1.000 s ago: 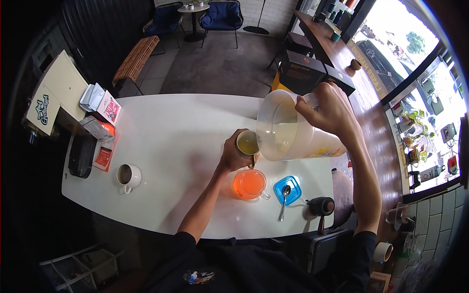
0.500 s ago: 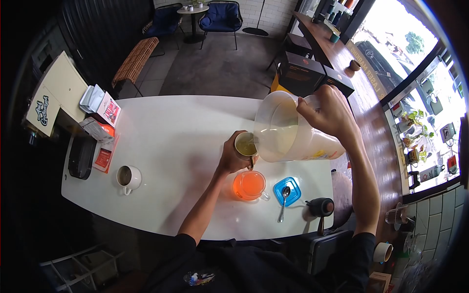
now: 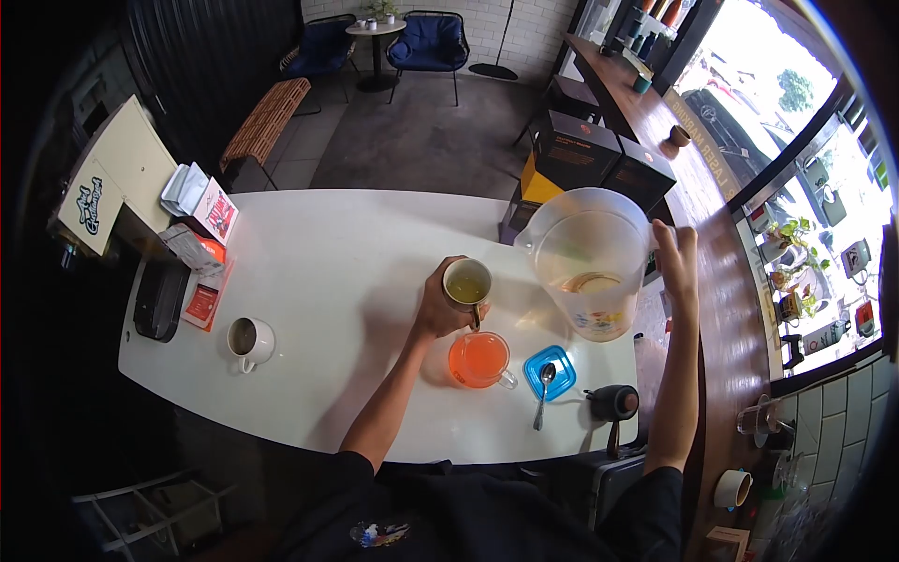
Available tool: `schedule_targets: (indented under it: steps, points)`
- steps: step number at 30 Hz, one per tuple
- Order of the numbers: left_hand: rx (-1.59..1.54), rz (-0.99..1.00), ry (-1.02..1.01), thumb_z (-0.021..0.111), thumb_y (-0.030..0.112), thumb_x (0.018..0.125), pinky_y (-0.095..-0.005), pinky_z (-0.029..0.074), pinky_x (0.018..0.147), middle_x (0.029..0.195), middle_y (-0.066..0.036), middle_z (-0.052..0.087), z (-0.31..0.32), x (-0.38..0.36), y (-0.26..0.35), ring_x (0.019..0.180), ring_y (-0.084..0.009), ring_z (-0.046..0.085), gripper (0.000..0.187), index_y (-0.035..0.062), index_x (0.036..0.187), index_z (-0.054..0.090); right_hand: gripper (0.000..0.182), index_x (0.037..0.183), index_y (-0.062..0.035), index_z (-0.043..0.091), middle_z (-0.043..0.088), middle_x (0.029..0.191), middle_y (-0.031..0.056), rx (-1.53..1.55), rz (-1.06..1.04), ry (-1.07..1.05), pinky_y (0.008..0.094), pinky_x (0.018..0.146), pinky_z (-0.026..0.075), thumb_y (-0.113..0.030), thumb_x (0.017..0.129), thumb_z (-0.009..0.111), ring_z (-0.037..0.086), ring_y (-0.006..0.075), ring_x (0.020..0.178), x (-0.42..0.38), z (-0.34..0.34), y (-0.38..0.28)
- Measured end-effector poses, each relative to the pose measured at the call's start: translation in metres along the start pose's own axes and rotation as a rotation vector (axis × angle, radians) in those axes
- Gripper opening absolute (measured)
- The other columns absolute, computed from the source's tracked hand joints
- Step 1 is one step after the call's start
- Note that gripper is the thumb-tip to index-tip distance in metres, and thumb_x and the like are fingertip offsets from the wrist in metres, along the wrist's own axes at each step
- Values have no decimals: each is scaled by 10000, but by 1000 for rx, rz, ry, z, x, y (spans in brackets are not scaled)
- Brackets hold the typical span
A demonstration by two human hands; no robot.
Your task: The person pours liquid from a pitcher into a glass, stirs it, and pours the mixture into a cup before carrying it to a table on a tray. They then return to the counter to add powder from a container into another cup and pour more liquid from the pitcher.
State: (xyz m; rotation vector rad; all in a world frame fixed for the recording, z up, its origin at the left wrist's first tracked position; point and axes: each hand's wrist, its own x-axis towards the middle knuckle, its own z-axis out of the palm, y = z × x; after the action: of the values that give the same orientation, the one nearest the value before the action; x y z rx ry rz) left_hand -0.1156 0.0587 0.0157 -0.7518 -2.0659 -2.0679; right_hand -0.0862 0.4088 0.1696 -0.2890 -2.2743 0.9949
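Observation:
My left hand is wrapped round a mug with pale yellow-green liquid in it. In my right hand is the handle of a large translucent plastic pitcher, held nearly upright over the table's right side. A little liquid shows at the pitcher's bottom. Just below the mug stands a glass cup of orange-red drink. To its right lies a blue square lid with a metal spoon resting on it. A dark small pot sits near the table's right corner.
The white table also bears a white mug with dark contents at left, beside a black tray and a napkin holder. Black boxes stand beyond the right far edge. A wooden counter runs along the window.
The pitcher has swung from tilted against the mug's rim to nearly upright, away to the right. My right hand has lowered with it. The left hand and mug have barely moved.

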Motion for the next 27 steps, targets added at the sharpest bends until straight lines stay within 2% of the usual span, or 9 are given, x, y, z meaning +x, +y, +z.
schedule_targets:
  steps: [1, 2, 4, 5, 9, 17, 20, 25, 27]
  points:
    - [1, 2, 1, 856, 110, 615, -302, 528, 831, 982, -61, 655, -1, -1, 2, 896, -148, 635, 653, 21, 1171, 525, 390, 706, 31, 572, 540, 670, 58, 159, 42, 15, 309, 542, 425, -300, 902, 632, 529, 126, 624, -8, -5, -16]
    - [-41, -2, 1, 853, 108, 618, -298, 528, 825, 976, -57, 652, -3, -3, 4, 889, -143, 633, 649, 20, 1170, 523, 390, 706, 31, 572, 540, 670, 58, 159, 41, 16, 309, 542, 425, -300, 902, 632, 529, 126, 624, -12, -12, -12]
    - [-78, -5, 1, 850, 105, 622, -294, 528, 818, 969, -53, 650, -7, -6, 7, 883, -138, 631, 645, 20, 1169, 521, 436, 597, -7, 532, 442, 540, -6, 307, 53, -88, 268, 423, 319, -298, 910, 614, 435, 83, 472, -17, -25, -3]
    - [-20, 25, 17, 847, 102, 624, -290, 529, 808, 964, -50, 649, -9, -8, 6, 874, -134, 631, 638, 23, 1168, 522, 477, 523, -40, 488, 381, 459, -33, 373, 65, 62, 265, 371, 230, -288, 919, 585, 345, 67, 379, -21, -16, 3]
    - [57, 48, 56, 843, 95, 625, -285, 534, 782, 948, -45, 649, -22, -20, 15, 846, -125, 632, 631, 28, 1164, 522, 469, 566, -87, 470, 366, 466, -45, 407, 69, 138, 259, 363, 137, -372, 927, 564, 273, 40, 357, -33, -8, 38]
    - [162, 32, 74, 838, 59, 609, -294, 523, 780, 1011, -51, 618, -58, -67, 25, 875, -138, 620, 625, 28, 1148, 525, 464, 535, -94, 448, 324, 423, -55, 582, 200, 382, 267, 366, 108, -324, 921, 564, 237, 46, 341, -58, 20, 67]
    - [169, -1, 89, 829, 44, 596, -299, 522, 780, 1025, -57, 616, -71, -85, 33, 883, -140, 619, 612, 37, 1129, 527, 416, 600, -88, 483, 318, 454, -56, 654, 282, 441, 255, 375, 129, -341, 920, 566, 230, 47, 360, -65, 29, 66]
    - [213, -19, 96, 824, 41, 574, -308, 516, 789, 1035, -66, 614, -86, -105, 45, 897, -147, 616, 608, 51, 1104, 527, 401, 637, -99, 481, 348, 499, -47, 601, 276, 398, 252, 397, 185, -366, 921, 571, 284, 54, 403, -71, 32, 66]
    - [152, 10, 112, 821, 56, 602, -283, 527, 727, 887, -33, 635, -88, -109, 49, 775, -129, 623, 599, 41, 1121, 521, 408, 683, -66, 532, 402, 543, -29, 603, 317, 366, 251, 469, 275, -385, 935, 567, 360, 74, 470, -72, 31, 62]
